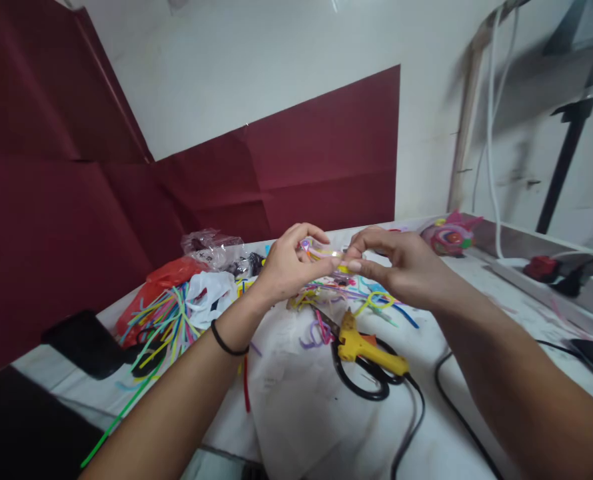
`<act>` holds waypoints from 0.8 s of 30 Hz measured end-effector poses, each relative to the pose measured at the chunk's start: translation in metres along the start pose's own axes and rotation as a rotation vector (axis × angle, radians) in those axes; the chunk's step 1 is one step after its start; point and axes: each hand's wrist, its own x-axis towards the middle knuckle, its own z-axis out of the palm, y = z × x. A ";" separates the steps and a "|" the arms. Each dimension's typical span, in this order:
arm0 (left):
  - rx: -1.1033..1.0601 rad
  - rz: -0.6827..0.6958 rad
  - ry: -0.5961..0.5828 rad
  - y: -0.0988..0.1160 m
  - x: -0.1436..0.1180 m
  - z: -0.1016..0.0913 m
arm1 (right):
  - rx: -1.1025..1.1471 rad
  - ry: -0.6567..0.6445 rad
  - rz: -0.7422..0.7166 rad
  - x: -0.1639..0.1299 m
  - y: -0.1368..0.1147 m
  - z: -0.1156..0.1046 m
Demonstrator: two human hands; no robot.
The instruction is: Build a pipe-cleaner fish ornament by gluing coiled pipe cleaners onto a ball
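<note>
My left hand [289,263] and my right hand [401,263] meet above the white table [301,413], both pinching a small bundle of bright pipe cleaners [326,257], yellow, pink and purple, held between the fingertips. A black band circles my left wrist. Below the hands lie loose pipe cleaner pieces [371,300] in several colours. A yellow glue gun [369,350] rests on black-handled scissors [359,380] just in front of the hands.
A pile of long pipe cleaners [164,323] lies left, beside a red plastic bag [164,283] and clear bags [211,247]. A black object [84,343] sits at the left edge. A pink craft figure [449,235] stands back right. Black cables [446,393] cross the table. Maroon paper [301,167] covers the wall.
</note>
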 end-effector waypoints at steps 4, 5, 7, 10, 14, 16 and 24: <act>-0.023 -0.034 0.083 0.013 -0.007 -0.009 | 0.033 0.069 0.048 0.001 0.003 -0.008; -0.014 -0.038 0.116 0.014 -0.011 -0.013 | 0.048 0.084 0.064 0.001 0.003 -0.011; 0.035 -0.038 0.185 0.013 -0.024 -0.023 | 0.090 0.116 0.106 0.001 0.005 -0.017; 0.144 -0.056 0.242 0.003 -0.052 -0.040 | 0.118 0.178 0.195 -0.001 0.005 -0.028; 0.252 -0.154 0.276 -0.011 -0.105 -0.060 | 0.165 0.258 0.253 -0.004 -0.004 -0.039; 0.311 -0.228 0.281 -0.011 -0.134 -0.068 | 0.215 0.295 0.289 -0.005 -0.009 -0.042; 0.747 -0.132 0.198 0.012 -0.265 -0.068 | 0.289 0.307 0.266 0.005 -0.001 -0.030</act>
